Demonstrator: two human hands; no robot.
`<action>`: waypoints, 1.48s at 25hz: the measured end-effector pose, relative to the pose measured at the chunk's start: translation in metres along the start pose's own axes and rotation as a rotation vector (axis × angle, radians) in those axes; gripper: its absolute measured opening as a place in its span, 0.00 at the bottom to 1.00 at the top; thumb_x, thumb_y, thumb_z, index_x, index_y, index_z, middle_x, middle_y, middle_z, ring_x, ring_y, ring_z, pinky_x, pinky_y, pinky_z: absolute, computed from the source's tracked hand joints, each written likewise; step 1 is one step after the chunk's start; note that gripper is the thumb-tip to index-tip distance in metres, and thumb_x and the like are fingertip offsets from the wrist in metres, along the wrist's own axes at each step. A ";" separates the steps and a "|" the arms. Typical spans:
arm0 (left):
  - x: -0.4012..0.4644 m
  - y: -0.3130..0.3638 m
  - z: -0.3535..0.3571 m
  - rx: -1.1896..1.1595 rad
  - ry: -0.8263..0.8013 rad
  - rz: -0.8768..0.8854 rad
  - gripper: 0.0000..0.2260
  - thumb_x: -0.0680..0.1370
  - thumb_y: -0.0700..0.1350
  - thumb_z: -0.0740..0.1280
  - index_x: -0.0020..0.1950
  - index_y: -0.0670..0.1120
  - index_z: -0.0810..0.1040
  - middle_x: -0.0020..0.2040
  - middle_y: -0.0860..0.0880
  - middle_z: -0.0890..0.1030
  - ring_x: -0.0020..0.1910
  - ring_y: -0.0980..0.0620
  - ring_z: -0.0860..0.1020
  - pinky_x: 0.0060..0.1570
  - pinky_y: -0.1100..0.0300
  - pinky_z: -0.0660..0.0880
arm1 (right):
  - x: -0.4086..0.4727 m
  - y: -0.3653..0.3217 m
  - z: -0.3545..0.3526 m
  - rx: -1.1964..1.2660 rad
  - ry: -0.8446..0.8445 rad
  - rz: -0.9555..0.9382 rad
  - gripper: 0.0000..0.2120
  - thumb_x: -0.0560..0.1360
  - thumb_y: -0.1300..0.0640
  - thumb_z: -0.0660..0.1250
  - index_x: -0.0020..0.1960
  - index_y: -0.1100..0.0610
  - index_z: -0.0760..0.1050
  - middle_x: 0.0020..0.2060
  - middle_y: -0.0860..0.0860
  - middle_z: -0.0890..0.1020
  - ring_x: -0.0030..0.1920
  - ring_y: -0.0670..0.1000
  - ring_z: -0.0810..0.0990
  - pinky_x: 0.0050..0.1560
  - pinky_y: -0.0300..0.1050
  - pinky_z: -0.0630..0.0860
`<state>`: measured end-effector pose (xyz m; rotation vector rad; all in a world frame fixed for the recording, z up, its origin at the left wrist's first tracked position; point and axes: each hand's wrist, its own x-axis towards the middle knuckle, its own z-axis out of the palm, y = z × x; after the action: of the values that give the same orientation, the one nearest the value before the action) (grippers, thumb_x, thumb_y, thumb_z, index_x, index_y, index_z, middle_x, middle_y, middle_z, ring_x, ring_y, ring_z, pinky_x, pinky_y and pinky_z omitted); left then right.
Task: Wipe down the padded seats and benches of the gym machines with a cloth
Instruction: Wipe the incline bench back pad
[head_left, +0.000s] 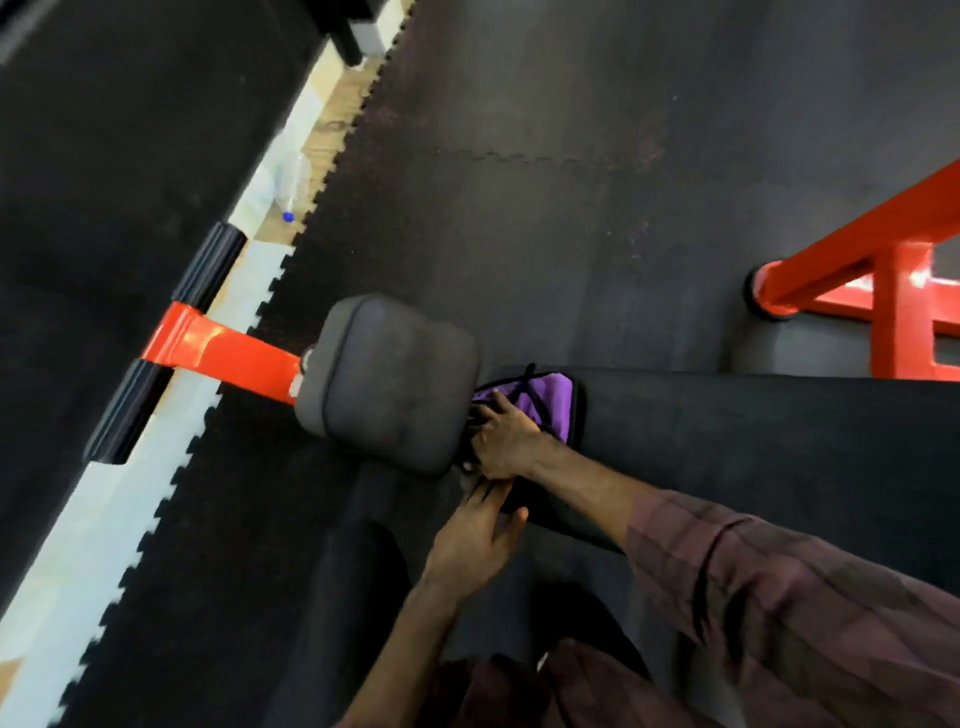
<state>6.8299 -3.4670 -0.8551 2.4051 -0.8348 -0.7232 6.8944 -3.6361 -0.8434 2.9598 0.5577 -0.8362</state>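
- Cloth (550, 397), purple, pinned flat under right hand (506, 441) at near end of long black bench pad (753, 447).
- Left hand (478, 540) just below, fingers loosely spread, gripping nothing.
- Pad stretching rightward from hands; grey seat pad (389, 379) immediately left.
- Right hand nearer for sweeping along.

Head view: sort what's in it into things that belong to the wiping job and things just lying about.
Job:
- purple cloth, on the long black bench pad
- right hand, pressing on the cloth
- left hand, fingers straight beside it
- grey seat pad

Lying about:
- plastic bottle with a blue cap, on the floor strip
- red frame
- rubber floor mat
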 end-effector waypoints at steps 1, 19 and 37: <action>-0.009 0.001 -0.013 0.014 -0.106 -0.020 0.27 0.85 0.59 0.60 0.82 0.48 0.68 0.80 0.47 0.70 0.80 0.48 0.67 0.77 0.55 0.65 | -0.006 0.000 -0.004 0.027 -0.011 -0.031 0.24 0.84 0.40 0.57 0.75 0.49 0.74 0.78 0.47 0.72 0.83 0.55 0.57 0.79 0.73 0.47; 0.081 0.131 -0.295 0.510 -0.294 0.419 0.22 0.82 0.60 0.65 0.76 0.61 0.73 0.71 0.54 0.79 0.70 0.48 0.77 0.66 0.48 0.76 | -0.186 0.031 -0.105 0.660 0.367 0.559 0.12 0.84 0.48 0.63 0.64 0.47 0.81 0.58 0.47 0.83 0.59 0.51 0.82 0.61 0.53 0.77; -0.137 0.573 -0.335 0.821 -0.746 1.109 0.24 0.82 0.60 0.65 0.77 0.56 0.73 0.73 0.49 0.77 0.72 0.47 0.75 0.70 0.47 0.73 | -0.693 -0.268 -0.296 1.026 0.644 1.674 0.11 0.86 0.51 0.63 0.56 0.59 0.78 0.57 0.58 0.82 0.60 0.59 0.80 0.55 0.49 0.70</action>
<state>6.7102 -3.6820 -0.2240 1.6137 -2.8554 -0.8471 6.4018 -3.5841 -0.2155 2.6007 -2.5842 0.1753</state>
